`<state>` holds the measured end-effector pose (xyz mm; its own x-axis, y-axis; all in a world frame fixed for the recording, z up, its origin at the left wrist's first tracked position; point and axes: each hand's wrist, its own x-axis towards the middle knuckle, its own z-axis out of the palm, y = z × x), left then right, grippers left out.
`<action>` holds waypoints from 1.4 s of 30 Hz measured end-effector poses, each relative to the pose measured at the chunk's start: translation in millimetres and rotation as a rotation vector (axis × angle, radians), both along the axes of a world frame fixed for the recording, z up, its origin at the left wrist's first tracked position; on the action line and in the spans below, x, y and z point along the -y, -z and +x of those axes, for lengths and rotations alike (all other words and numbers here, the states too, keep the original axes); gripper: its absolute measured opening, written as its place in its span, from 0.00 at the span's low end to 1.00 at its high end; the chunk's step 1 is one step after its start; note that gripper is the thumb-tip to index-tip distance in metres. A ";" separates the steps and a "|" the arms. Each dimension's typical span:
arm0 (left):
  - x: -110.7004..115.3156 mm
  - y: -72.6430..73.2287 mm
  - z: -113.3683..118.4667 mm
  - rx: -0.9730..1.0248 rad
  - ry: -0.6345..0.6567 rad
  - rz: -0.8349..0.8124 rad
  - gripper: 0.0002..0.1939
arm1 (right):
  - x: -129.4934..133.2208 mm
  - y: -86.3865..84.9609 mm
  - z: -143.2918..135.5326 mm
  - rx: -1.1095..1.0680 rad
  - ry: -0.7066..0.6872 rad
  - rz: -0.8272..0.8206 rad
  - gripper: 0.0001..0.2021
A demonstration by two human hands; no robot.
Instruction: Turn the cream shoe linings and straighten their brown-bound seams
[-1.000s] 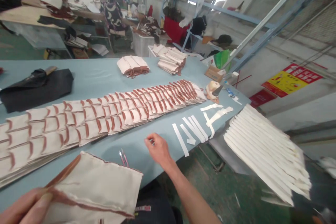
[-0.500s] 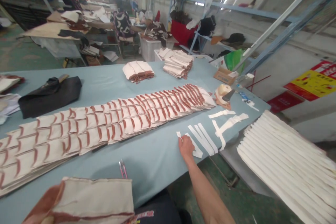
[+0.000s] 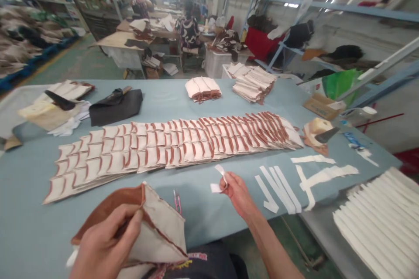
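My left hand pinches the brown-lined edge of a cream fabric piece at the near edge of the table. A bent white strip is held between the thumb and fingers of my right hand, over the blue-grey table top. Between the hands lie pink-handled snips. More white strips lie flat to the right of my right hand. Beyond both hands stretches a long overlapping row of cream pieces with brown edges.
Two fabric stacks stand at the far edge. Black cloth lies left, and a tape roll with a dark blade-like piece right. White folded material is at the lower right. Two people are in the background.
The view has swung left. My right hand has lifted a white strip and brought it nearer the fabric piece. My left hand has come into fuller view, with the piece raised and tilted.
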<state>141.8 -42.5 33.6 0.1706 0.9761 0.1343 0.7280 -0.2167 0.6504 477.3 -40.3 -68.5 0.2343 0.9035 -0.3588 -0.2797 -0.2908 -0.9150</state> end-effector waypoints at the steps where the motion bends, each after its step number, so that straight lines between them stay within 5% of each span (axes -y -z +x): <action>1: -2.1 -4.2 3.5 0.017 0.048 -0.007 0.12 | -0.2 -16.6 -16.8 -0.099 -0.029 0.036 0.24; 5: -5.3 -23.8 10.7 0.124 -0.014 -0.049 0.13 | 0.5 -78.1 -75.3 -0.394 -0.149 0.074 0.28; 9: -2.3 -43.2 3.9 0.274 -0.111 -0.150 0.14 | 2.6 -118.1 -115.9 -0.815 -0.266 -0.055 0.23; 14: -0.4 -59.3 -15.8 0.424 -0.146 -0.248 0.10 | 13.0 -142.2 -153.5 -0.915 -0.333 -0.199 0.19; 20: 4.5 -54.4 -42.3 0.471 -0.140 -0.337 0.08 | 21.3 -159.5 -189.1 -0.879 -0.396 -0.295 0.20; 23: 9.6 -51.9 -53.3 0.496 -0.124 -0.334 0.08 | 22.8 -158.8 -200.9 -0.744 -0.497 -0.201 0.24; 26: 12.7 -54.2 -59.8 0.512 -0.023 -0.292 0.08 | 22.9 -146.9 -204.6 -0.354 -0.495 -0.022 0.24; 32: 15.0 -56.4 -49.0 0.746 0.081 -0.527 0.12 | 9.9 -125.6 -193.3 0.892 -0.282 0.893 0.05; 35: 16.9 -52.4 -41.5 0.800 0.082 -0.574 0.14 | 5.7 -126.4 -190.4 1.060 -0.272 1.047 0.07; 42: 18.4 -47.5 -29.2 0.720 -0.028 -0.488 0.17 | 16.0 -119.4 -185.0 1.040 -0.291 1.066 0.06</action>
<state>112.6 -60.9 81.1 0.1802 0.9552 -0.2346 0.1047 0.2185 0.9702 292.3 -56.3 51.0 -0.2635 0.6845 0.6797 0.5524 0.6847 -0.4754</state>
